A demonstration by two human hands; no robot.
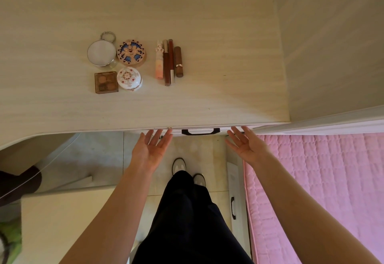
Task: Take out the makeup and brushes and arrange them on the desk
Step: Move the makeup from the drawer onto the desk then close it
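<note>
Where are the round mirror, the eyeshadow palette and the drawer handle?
round mirror [101,53], head view, centre of the glass.
eyeshadow palette [106,82], head view, middle of its top.
drawer handle [185,132], head view, left end of the black bar.

Pale tiled floor [207,153], pink quilted bedspread [322,180]

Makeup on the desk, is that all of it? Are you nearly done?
Nearly. Four cases and four tubes lie neatly grouped on the desk. The left hand and right hand are empty and open, fingertips at the drawer front beside its black handle. No brushes show on the desk, so those may be left.
</note>
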